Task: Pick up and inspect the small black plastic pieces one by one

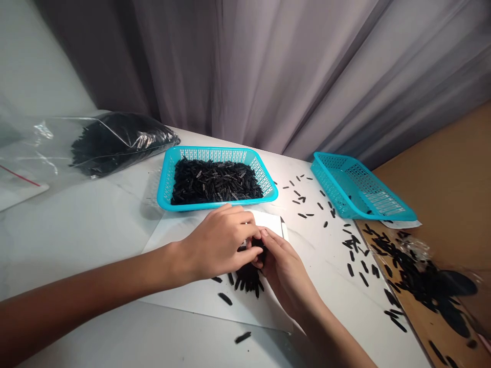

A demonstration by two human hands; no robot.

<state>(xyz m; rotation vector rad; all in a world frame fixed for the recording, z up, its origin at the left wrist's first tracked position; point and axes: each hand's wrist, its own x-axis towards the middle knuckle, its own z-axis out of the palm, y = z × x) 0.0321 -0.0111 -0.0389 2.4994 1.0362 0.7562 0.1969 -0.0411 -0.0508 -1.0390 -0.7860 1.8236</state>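
Curling my left grip (pixel 218 243) and right grip (pixel 286 271) around light-looking, stiff black slivers (pixel 249 278), best pinched endwise. I cannot tell whether either holds any.

Soft, even light fills the scene, bright on the white surface (pixel 76 240), with no clear source in view. Shadows stay faint beside the blue basket (pixel 215 153). Glare streaks the plastic bag (pixel 126 140). The wide lens bends the curtain (pixel 249 66) toward the edges, and the small dark pieces (pixel 249 276) look slightly soft
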